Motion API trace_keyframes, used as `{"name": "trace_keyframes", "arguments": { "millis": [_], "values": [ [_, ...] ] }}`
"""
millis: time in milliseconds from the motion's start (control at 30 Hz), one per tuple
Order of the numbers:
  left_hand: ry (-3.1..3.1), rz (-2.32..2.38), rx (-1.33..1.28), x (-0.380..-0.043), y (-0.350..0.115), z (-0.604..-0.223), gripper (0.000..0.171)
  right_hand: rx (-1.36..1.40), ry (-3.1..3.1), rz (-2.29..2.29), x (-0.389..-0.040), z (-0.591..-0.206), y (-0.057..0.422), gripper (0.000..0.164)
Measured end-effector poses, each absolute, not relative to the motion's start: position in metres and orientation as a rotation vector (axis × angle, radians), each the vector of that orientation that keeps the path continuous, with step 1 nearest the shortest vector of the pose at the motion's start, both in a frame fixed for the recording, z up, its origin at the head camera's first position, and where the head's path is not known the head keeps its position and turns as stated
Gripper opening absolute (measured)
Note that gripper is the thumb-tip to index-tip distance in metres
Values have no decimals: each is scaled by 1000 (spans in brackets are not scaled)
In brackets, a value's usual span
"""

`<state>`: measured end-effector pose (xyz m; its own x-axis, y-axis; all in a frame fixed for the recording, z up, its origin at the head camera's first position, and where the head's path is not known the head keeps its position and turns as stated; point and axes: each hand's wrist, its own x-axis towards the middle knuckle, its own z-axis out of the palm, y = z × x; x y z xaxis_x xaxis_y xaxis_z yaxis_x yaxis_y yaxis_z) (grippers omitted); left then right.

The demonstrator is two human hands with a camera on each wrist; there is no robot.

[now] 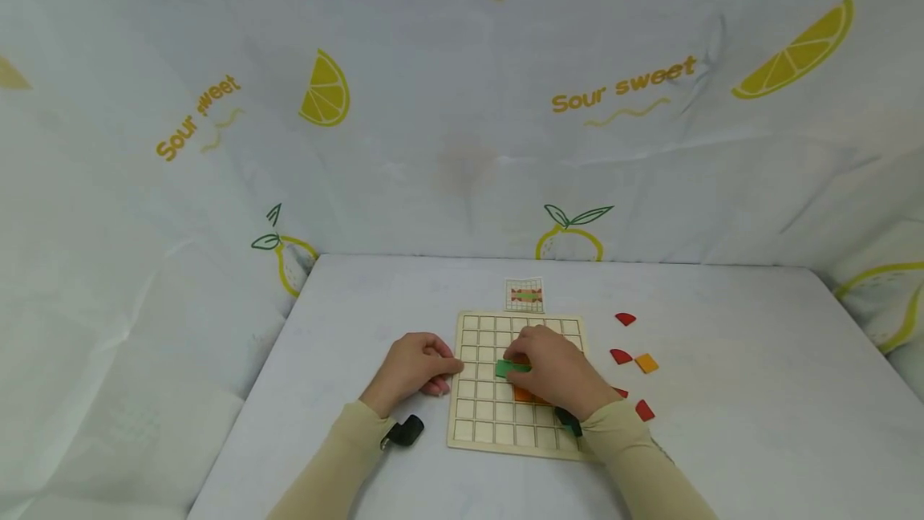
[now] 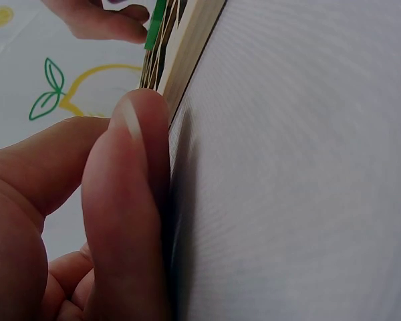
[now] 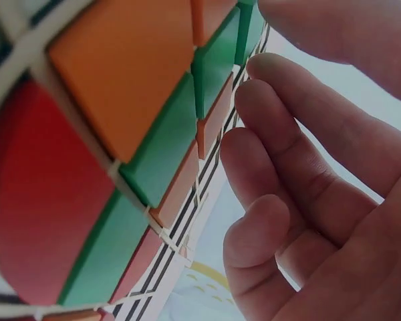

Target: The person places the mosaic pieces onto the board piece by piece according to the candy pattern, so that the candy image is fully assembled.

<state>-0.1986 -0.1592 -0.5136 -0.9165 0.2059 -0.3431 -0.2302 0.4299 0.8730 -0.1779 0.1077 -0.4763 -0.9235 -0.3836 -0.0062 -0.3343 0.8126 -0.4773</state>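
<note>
A pale wooden grid board (image 1: 472, 408) lies flat on the table. My left hand (image 1: 416, 365) is at its left edge; in the left wrist view, the thumb (image 2: 123, 200) and index finger meet at the board's side (image 2: 187, 57). My right hand (image 1: 554, 367) is over the middle of the board, thumb and index finger at either side of a green square tile (image 1: 503, 368). Orange tiles (image 1: 529, 396) lie under that hand. The right wrist view shows an orange tile (image 3: 130, 67), a green tile (image 3: 164, 144) and a red rounded tile (image 3: 40, 200) set in the grid.
A small pattern card (image 1: 524, 295) lies behind the board. Right of it are several loose red quarter-round pieces (image 1: 625, 318) and an orange square (image 1: 646, 363). A black wrist-camera mount (image 1: 406, 430) sits by the left wrist. A lemon-printed cloth (image 1: 447, 103) stands behind the table.
</note>
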Motion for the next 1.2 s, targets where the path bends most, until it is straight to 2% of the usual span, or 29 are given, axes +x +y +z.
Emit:
{"name": "trace_keyframes", "arguments": {
  "millis": [667, 867, 1200],
  "values": [
    [2276, 1498, -31, -199, -158, -511, 28, -558, 2868, -764, -178, -471, 112, 11],
    [2284, 1486, -30, -197, -155, -511, 27, -454, 2858, -813, -182, -463, 154, 12],
    [2298, 1478, -32, -195, -155, -508, 27, -113, 2880, -821, -173, -461, 246, 26]
  ]
}}
